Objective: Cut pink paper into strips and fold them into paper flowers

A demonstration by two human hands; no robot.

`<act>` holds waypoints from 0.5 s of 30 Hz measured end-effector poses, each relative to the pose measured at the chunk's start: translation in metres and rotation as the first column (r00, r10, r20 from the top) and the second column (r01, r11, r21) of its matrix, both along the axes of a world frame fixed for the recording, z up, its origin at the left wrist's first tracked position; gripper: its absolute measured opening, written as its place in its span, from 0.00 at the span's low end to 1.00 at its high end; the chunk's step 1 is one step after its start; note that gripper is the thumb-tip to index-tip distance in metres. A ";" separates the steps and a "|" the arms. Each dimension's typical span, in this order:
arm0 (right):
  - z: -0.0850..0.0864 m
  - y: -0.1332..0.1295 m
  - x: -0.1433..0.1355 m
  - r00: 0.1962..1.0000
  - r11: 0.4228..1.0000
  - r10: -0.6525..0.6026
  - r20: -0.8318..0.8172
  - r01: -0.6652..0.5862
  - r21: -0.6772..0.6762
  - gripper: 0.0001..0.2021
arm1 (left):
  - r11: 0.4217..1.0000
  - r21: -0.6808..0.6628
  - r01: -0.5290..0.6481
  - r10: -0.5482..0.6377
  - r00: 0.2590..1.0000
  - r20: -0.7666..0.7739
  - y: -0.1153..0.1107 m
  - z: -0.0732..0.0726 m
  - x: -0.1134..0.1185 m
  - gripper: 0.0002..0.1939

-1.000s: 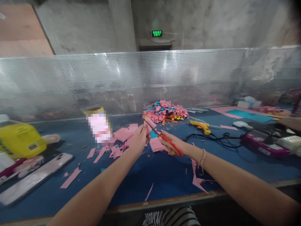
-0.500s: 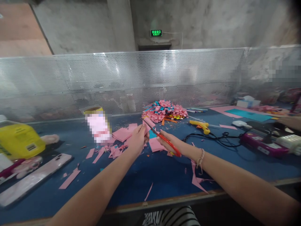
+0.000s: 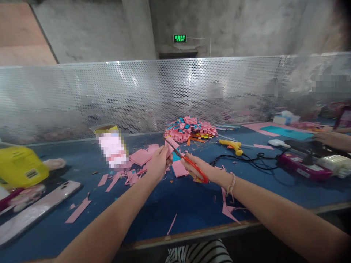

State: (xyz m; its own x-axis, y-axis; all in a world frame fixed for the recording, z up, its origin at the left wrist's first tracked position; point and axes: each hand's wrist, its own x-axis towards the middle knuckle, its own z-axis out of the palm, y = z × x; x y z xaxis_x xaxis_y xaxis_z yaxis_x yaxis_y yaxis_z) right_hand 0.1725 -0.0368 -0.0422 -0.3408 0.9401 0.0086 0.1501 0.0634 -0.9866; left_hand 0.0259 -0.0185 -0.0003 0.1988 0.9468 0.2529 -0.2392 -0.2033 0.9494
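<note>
My left hand (image 3: 161, 160) pinches a small piece of pink paper (image 3: 172, 142) above the blue table. Red-handled scissors (image 3: 196, 167) are in my right hand (image 3: 199, 166), with their blades at the pink piece, pointing up and to the left. Folded pink sheets (image 3: 141, 157) and pink scraps (image 3: 132, 176) lie left of my left hand. Beneath the hands are more pink sheets (image 3: 179, 168) with some blue paper. A heap of pink, blue and yellow paper pieces (image 3: 189, 128) rests behind them.
A yellow glue gun (image 3: 231, 146), a black cable and a purple power strip (image 3: 304, 166) lie to the right. At left are a yellow bottle (image 3: 23, 166), a phone (image 3: 38, 210) and a cylinder (image 3: 111, 146). Another person's hand (image 3: 333, 140) is at far right.
The view has shifted slightly to the right. The other person's hand at far right has moved over the table. My hands keep nearly the same hold on the paper and scissors.
</note>
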 end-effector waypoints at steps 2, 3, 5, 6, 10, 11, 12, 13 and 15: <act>0.001 -0.003 0.000 1.000 1.000 -0.012 0.001 0.012 -0.008 0.18 | 1.000 -0.002 0.009 -0.009 1.000 -0.002 0.001 -0.001 0.000 0.14; 0.003 -0.005 0.000 1.000 1.000 -0.026 -0.007 0.026 0.000 0.18 | 1.000 -0.004 0.010 -0.010 1.000 -0.002 0.002 -0.002 0.000 0.14; 0.007 -0.010 0.000 0.999 0.999 -0.038 -0.023 0.038 0.015 0.16 | 1.000 -0.009 0.020 -0.020 1.000 -0.012 0.001 -0.002 0.000 0.14; 0.010 -0.012 0.000 0.999 0.999 -0.034 -0.028 0.034 0.017 0.15 | 1.000 -0.010 0.028 -0.028 0.999 -0.022 0.000 -0.002 0.000 0.14; 0.015 -0.016 0.000 0.999 1.000 -0.016 -0.034 0.016 0.012 0.14 | 0.999 -0.015 0.050 -0.050 0.998 -0.048 -0.004 0.000 0.002 0.14; 0.015 -0.016 -0.001 0.999 1.000 -0.023 -0.034 0.024 0.011 0.14 | 0.998 -0.021 0.052 -0.053 0.997 -0.047 -0.004 0.001 0.002 0.14; 0.015 -0.015 -0.001 0.999 1.000 -0.029 -0.033 0.029 0.008 0.15 | 0.998 -0.026 0.056 -0.057 0.997 -0.046 -0.005 0.001 0.002 0.14; 0.014 -0.015 -0.002 0.999 0.999 -0.033 -0.032 0.034 0.008 0.15 | 0.998 -0.030 0.059 -0.060 0.997 -0.044 -0.005 0.001 0.002 0.14; 0.013 -0.012 -0.003 0.999 0.999 -0.036 -0.026 0.037 0.014 0.16 | 0.998 -0.028 0.062 -0.063 0.997 -0.042 -0.005 0.002 0.002 0.14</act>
State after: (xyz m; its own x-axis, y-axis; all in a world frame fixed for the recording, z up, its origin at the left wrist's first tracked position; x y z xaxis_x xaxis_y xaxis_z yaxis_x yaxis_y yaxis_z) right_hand 0.1695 -0.0491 -0.0292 -0.3058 0.9516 0.0309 0.1269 0.0729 -0.9892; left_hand 0.0280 -0.0231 0.0012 0.2680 0.9386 0.2173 -0.2095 -0.1633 0.9641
